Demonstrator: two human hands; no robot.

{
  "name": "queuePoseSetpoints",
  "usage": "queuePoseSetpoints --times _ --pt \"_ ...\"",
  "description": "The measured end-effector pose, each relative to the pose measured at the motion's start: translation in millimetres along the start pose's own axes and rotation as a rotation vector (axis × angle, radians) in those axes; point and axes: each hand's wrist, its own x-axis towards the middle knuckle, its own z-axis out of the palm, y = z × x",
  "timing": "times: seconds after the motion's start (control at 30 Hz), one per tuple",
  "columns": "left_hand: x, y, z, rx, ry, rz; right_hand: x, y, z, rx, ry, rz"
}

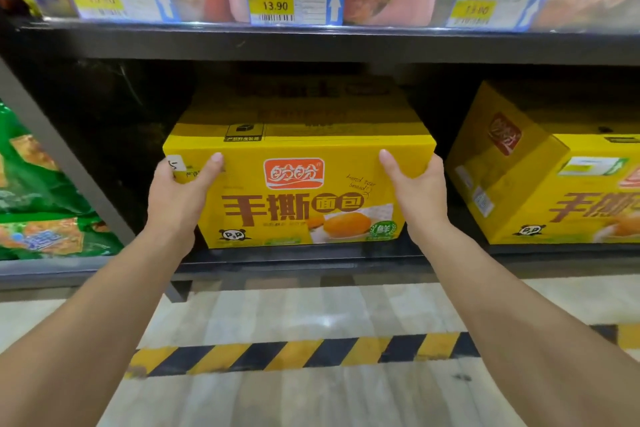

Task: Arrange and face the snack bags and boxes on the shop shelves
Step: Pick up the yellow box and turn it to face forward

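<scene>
Hands [180, 191] [415, 191] around yellow bread box [294, 198] on dark bottom shelf [311, 258].

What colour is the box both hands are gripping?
Yellow box, brown lettering, red logo; head view.

Head view, facing shelf [311, 262] closely, angled downward

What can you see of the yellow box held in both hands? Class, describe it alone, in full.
The yellow box looks like printed cardboard, oblong, closed, with its front facing out. The front bears a red logo, large brown characters, a bread picture and a small panda mark. It sits upright and level on the dark lower shelf, apart from a second yellow box on its right. The left hand and right hand grip its front corners, thumbs on the front.
</scene>
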Motion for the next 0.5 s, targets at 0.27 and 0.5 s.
queuePoseSetpoints --times 0.27,0.5 --pt "-35.5 -4.0 -11.1 -0.044 0.021 0.019 -32.2 2.2 -21.3 0.029 0.056 -0.009" --pt "-94.5 4.7 -33.6 -0.059 0.006 0.01 -91.5 -5.6 -52.2 0.034 0.066 0.005"
